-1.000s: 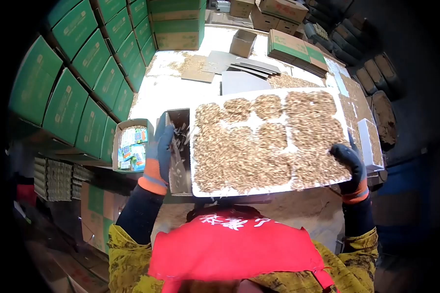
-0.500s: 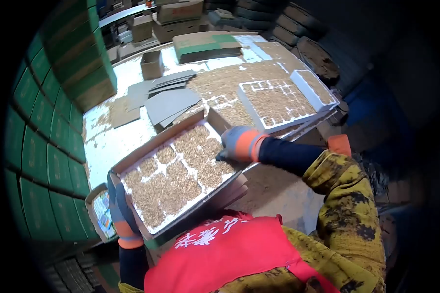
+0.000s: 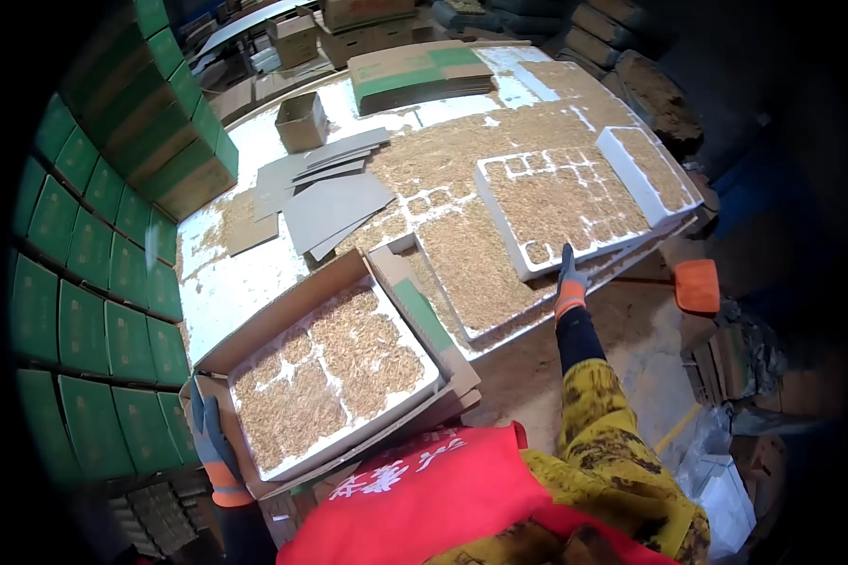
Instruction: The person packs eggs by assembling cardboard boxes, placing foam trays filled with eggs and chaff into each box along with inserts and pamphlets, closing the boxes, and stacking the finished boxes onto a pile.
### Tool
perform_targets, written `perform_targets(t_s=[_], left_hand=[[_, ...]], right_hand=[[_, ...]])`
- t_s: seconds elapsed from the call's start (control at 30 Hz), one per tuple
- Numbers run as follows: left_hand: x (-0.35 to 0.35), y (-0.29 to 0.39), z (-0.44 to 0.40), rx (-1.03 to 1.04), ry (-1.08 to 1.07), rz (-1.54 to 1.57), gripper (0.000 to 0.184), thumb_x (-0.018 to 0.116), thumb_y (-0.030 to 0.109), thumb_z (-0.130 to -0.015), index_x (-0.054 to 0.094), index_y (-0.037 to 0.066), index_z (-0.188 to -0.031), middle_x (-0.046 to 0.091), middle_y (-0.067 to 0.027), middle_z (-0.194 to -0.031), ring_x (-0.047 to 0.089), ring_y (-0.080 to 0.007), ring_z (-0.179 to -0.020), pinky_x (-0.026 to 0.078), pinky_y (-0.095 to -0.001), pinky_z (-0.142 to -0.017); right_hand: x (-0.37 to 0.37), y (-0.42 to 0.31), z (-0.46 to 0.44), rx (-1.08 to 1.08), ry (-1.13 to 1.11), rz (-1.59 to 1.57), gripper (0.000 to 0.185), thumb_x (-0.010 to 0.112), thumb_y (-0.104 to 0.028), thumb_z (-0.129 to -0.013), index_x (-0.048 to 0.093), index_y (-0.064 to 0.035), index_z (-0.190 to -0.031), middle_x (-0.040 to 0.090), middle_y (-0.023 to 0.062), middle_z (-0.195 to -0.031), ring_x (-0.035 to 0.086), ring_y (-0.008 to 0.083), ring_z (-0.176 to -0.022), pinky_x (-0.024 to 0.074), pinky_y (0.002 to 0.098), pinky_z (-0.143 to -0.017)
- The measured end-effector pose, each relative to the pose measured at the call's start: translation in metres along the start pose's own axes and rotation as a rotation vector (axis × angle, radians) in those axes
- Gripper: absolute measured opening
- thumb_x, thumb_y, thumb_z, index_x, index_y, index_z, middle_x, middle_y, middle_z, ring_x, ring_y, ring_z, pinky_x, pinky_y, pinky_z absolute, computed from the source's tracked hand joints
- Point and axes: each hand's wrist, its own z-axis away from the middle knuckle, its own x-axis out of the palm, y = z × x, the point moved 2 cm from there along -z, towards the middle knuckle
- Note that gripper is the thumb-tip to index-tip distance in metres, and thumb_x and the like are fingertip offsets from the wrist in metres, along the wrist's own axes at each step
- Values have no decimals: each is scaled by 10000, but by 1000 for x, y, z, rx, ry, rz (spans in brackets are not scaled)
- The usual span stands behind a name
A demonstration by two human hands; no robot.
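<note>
In front of my body a cardboard box (image 3: 275, 317) sits tilted, with its flap folded out on the right. Inside it lies a white foam tray (image 3: 386, 411) whose compartments are covered with brown husk-like bits. My left hand (image 3: 209, 435), in a grey glove with an orange cuff, grips the box's left side. Away to the right, my gloved right hand (image 3: 571, 284) has its fingers stretched out at the front edge of a larger white foam tray (image 3: 497, 221), also covered with husks. Whether the fingertips touch that tray, I cannot tell.
Grey cardboard sheets (image 3: 334, 209) lie on the husk-strewn table, with a small open carton (image 3: 301, 122) and flattened green-brown cartons (image 3: 422, 80) behind. A narrow foam tray (image 3: 627, 169) stands at the right. Green boxes (image 3: 85, 330) are stacked along the left. An orange object (image 3: 696, 286) is at right.
My right hand has left the box's right side and moved right to the larger foam tray. The held box now sits lower, with its right flap folded outward.
</note>
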Motion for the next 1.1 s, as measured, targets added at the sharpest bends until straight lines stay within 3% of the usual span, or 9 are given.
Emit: perform_targets(t_s=[0.2, 0.37, 0.43, 0.6, 0.67, 0.7, 0.77, 0.87, 1.1], left_hand=[[-4, -15, 9, 40, -55, -216, 395, 415, 128, -952, 419, -51, -1304, 406, -176, -1392, 395, -275, -1275, 306, -326, -1048], [-12, -4, 10, -15, -82, -149, 402, 420, 136, -950, 424, -63, -1300, 415, -158, -1390, 402, -245, -1266, 314, -320, -1044], [-8, -4, 4, -46, -70, -80, 405, 423, 135, -949, 422, -64, -1301, 415, -159, -1389, 413, -244, -1257, 322, -318, -1040], [3, 13, -6, -367, 91, 440, 369, 435, 106, -941, 451, -32, -1282, 428, -191, -1362, 456, -296, -1221, 374, -341, -1013], [0, -17, 6, 108, 59, -336, 289, 471, 88, -921, 539, -22, -1179, 510, -181, -1269, 494, -306, -1163, 405, -344, -984], [5, -29, 8, 58, 119, -255, 277, 481, 75, -905, 563, -23, -1152, 536, -177, -1235, 515, -306, -1132, 409, -337, -976], [6, 5, -6, -287, 153, 289, 286, 509, 92, -901, 559, -28, -1156, 512, -181, -1277, 529, -271, -1125, 409, -319, -961], [0, 4, -2, 0, 102, 62, 426, 488, 171, -922, 454, -31, -1295, 473, -150, -1337, 466, -228, -1207, 365, -304, -1003], [-10, 41, -2, -303, 21, 1240, 528, 474, 242, -951, 313, 26, -1405, 446, -104, -1357, 452, -157, -1215, 408, -281, -971]], right_hand=[[56, -8, -2, 243, 30, -578, 707, 541, -211, -902, 134, -69, -1463, 308, 145, -1430, 362, 236, -1277, 335, 328, -1024], [68, -34, 3, 227, 125, -454, 950, 770, -121, -723, 161, -99, -1452, 342, 123, -1380, 428, 219, -1165, 421, 372, -923], [52, -80, 10, 276, -18, -824, 715, 733, -26, -724, 370, -87, -1336, 507, 82, -1113, 513, 197, -925, 447, 368, -826], [7, -89, -9, 443, -509, -813, 332, 562, -190, -885, 551, -81, -1199, 545, 62, -1127, 542, 229, -1043, 463, 395, -891], [-16, -121, 6, -48, -676, -537, 401, 560, -179, -880, 509, -61, -1260, 532, 99, -1192, 530, 213, -1078, 439, 393, -935], [-22, -162, 27, 218, -806, -738, 357, 507, -172, -909, 531, -43, -1241, 528, 123, -1245, 539, 233, -1084, 439, 385, -942], [-30, -193, 50, -146, -901, -476, 347, 477, -162, -924, 526, -28, -1241, 540, 134, -1237, 538, 250, -1096, 433, 390, -956], [-35, -220, 95, -467, -1129, -352, 346, 451, -171, -940, 520, 5, -1230, 548, 150, -1233, 542, 256, -1106, 416, 392, -982], [-14, -291, 225, 111, -1590, -245, 482, 540, -168, -858, 434, 1, -1296, 600, 121, -1099, 583, 177, -904, 460, 298, -812]])
